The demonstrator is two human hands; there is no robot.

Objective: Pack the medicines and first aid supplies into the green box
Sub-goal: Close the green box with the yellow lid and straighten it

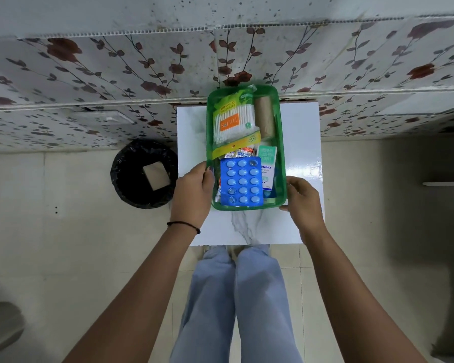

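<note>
The left hand (193, 191) curls against the left wall of the green box (280, 142), thumb on the rim; its fingertips are hidden behind the translucent plastic, so how firmly it grips cannot be told. The right hand (303, 199) cups the box's near right corner, fingers bent toward the rim, and whether it presses the plastic or only rests beside it is unclear. Both forearms reach straight forward; a thin black band (183, 225) circles the left wrist.

The box, a rounded translucent rectangle, sits on a glossy white marbled table (299, 142), its far end reaching past the table's back edge. Inside, a blue blister strip (241, 181) of oval tablets lies on top at the near end, covering other packets whose print cannot be read. A small white-and-teal carton (267, 166) is half hidden beside it. Farther back lie a bag of cotton swabs (232, 120) and a tan bandage roll (264, 116).

Left of the table stands a bin with a black liner (126, 176) on the tiled floor.
</note>
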